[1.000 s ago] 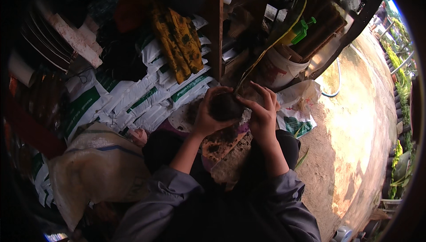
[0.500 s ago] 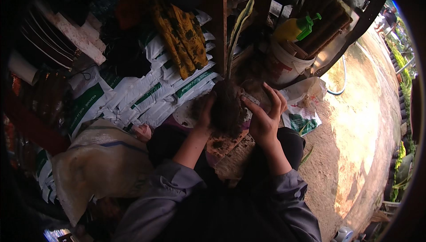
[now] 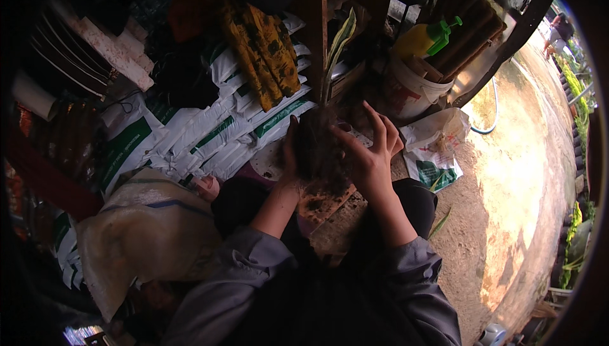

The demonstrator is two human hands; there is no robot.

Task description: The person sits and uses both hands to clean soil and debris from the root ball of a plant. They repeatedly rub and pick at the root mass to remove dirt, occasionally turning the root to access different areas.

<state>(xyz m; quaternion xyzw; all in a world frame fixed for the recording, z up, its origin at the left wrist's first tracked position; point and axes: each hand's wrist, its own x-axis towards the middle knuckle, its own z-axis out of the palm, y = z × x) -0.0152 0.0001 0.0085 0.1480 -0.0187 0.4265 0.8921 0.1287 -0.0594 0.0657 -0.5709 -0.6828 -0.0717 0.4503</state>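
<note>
A plant with a long upright leaf (image 3: 340, 42), green with pale yellow edges, rises from a dark, fibrous root ball (image 3: 319, 149). My left hand (image 3: 287, 171) cups the left side of the root ball and supports it between my knees. On the other side, my right hand (image 3: 374, 157) has its fingers spread, with the fingertips nearest me at the root ball's edge. Whether they press into it is hard to make out in the shadow. Below lies a soil-strewn board or sheet (image 3: 327, 205), partly hidden by the root ball.
Stacked white-and-green sacks (image 3: 209, 127) lie ahead to the left, with a yellow patterned cloth (image 3: 269, 60) over them. A translucent sack (image 3: 143, 232) bulges at the left. Beyond my right hand stand a white bucket (image 3: 412, 95), a yellow-green spray bottle (image 3: 422, 40) and a crumpled bag (image 3: 438, 139).
The plant has come lower and its leaf tip has dropped. My right hand's fingers have risen and spread more. My left hand stays around the root ball.
</note>
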